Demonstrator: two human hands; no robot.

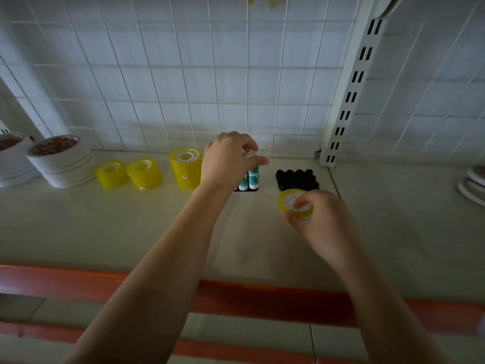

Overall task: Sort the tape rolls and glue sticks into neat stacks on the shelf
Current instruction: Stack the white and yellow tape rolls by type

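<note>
Left hand (228,160): reaches over the back of the shelf, fingers and thumb pinching the white cap of a glue stick (253,172) from above.
Glue stick: upright, teal and white, in a black holder (246,189); a second teal stick (243,183) stands just beside it on the left, partly hidden by the hand.
Right hand (324,222): nearer the front edge, fingers curled round a yellow tape roll (290,199), thumb across its white core; the roll is tilted, its open face turned up and left.
Whether the roll touches the shelf: cannot tell.
Black tray (298,179): a block of round black sockets, just behind the held roll and right of the glue holder.
Tape stacks: three yellow stacks in a row near the back, left of the left hand. The tall stack (185,168) stands just beside the left wrist; the middle stack (145,173) and the low stack (111,173) stand next to each other further left.
White rolls (61,160): two stacks of wide white tape at far left, the outer one cut by the frame edge.
Shelf (131,227): pale, flat, with an orange-red front edge; a white wire grid (183,74) rises behind it and a slotted white upright (351,95) stands at right.
Far right: white ring shapes (472,182) on the next shelf bay, too cut off to identify.
</note>
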